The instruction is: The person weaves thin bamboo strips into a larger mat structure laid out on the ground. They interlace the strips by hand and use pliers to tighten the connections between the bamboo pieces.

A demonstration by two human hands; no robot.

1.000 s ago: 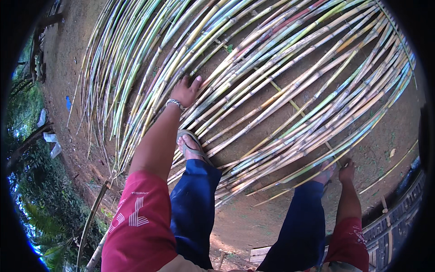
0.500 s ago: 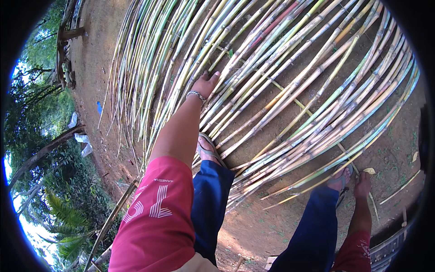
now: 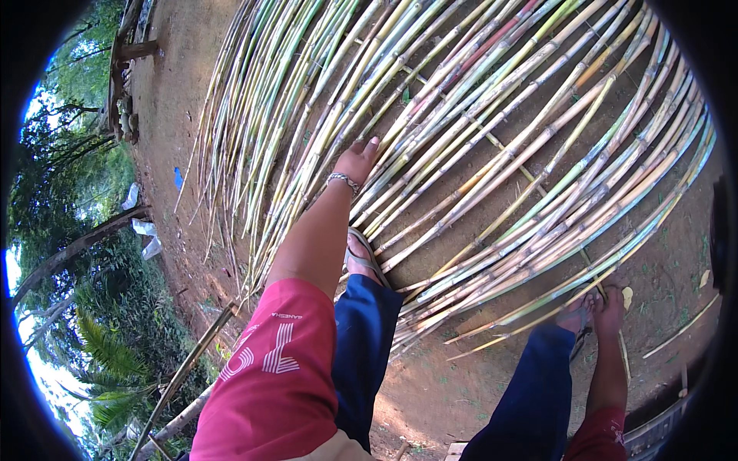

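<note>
Long jointed cane poles [image 3: 492,146], green, yellow and brown, lie fanned out side by side over a thin cross stick [image 3: 530,175]. My left hand [image 3: 355,163], a bracelet at its wrist, rests among the canes at the middle, closed on them. Its thumb points away from me, and the curled fingers are partly hidden. At the right, beside my foot, my right hand [image 3: 607,309] is lowered to the ground. Its fingers close around the near end of the cross stick, just past the outermost yellow cane [image 3: 538,319].
My sandalled left foot [image 3: 363,257] stands among the cane ends, the right foot [image 3: 573,316] by the outer canes. A loose stick [image 3: 680,326] lies on the bare soil at the right. Wooden rails [image 3: 181,376] and trees border the left, with white sacks [image 3: 146,229] nearby.
The left hand has shifted slightly, and its fingers now curl lower into the canes. The right hand has moved slightly left, closer to my foot and the stick's end. The view has shifted slightly.
</note>
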